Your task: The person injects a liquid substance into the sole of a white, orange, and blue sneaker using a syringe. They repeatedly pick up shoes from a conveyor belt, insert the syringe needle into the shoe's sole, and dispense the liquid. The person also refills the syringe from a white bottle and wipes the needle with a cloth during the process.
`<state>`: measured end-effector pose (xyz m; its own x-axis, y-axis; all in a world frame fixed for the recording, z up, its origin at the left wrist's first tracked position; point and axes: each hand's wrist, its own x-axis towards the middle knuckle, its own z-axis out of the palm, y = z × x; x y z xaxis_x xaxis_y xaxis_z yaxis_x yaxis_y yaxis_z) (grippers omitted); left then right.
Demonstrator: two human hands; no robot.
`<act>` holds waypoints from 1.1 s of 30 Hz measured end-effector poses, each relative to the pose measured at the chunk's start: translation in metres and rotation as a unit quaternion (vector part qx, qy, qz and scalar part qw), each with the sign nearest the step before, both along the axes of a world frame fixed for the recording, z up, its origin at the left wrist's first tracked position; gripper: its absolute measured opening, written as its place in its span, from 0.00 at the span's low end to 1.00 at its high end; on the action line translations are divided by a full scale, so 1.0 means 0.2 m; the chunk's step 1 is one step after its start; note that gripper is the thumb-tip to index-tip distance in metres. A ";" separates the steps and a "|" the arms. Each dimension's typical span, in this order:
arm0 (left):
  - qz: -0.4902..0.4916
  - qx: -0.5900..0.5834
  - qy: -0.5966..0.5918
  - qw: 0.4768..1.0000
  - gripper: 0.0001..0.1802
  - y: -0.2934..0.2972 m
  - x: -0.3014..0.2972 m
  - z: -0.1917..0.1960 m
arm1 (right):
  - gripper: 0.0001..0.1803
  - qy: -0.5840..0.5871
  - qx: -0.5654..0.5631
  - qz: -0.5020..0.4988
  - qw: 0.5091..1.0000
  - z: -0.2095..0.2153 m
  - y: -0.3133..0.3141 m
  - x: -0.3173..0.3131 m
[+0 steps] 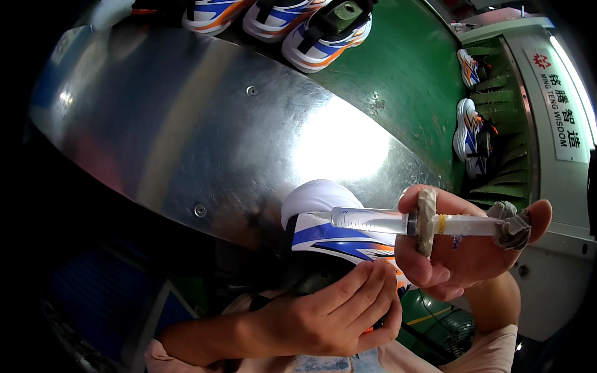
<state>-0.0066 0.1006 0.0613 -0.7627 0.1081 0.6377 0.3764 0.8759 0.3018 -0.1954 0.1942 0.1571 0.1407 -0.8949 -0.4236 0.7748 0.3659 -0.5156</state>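
Note:
A syringe (373, 219) with clear liquid in its barrel lies level in my right hand (476, 252). Fingers curl around its flange, which is wrapped in grey-beige tape or putty, and the thumb rests by the similarly wrapped plunger end. Its tip points left, close over a white, blue and orange sneaker (317, 235); whether it touches cannot be seen. My left hand (345, 304) is closed on the sneaker's near side, fingers pressed together against its upper. The sneaker's thick white sole faces away from me at the metal table's edge, and its heel is hidden behind my hands.
A shiny metal table (186, 124) with bolt heads stretches ahead. Beyond it runs a green conveyor belt (398, 81) carrying several similar sneakers (273, 22). More sneakers (467, 130) stand at the right before a machine opening hung with green strips (507, 130).

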 end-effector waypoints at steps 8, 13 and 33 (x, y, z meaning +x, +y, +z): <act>-0.003 -0.009 0.018 1.000 0.10 -0.01 -0.01 -0.02 | 0.74 -0.033 0.015 0.030 0.999 -0.01 -0.11 -0.05; 0.014 -0.004 0.032 0.999 0.08 -0.01 -0.01 -0.03 | 0.66 0.160 0.098 0.022 0.982 0.11 -0.08 0.02; 0.012 -0.027 -0.065 0.997 0.13 0.01 0.09 -0.02 | 0.73 0.136 0.028 -0.094 0.986 -0.04 0.55 0.07</act>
<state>0.0123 0.1028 0.0574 -0.8419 0.1198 0.5262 0.3154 0.9005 0.2995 -0.1815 0.3036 0.1492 -0.1506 -0.8684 -0.4724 0.6681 0.2628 -0.6961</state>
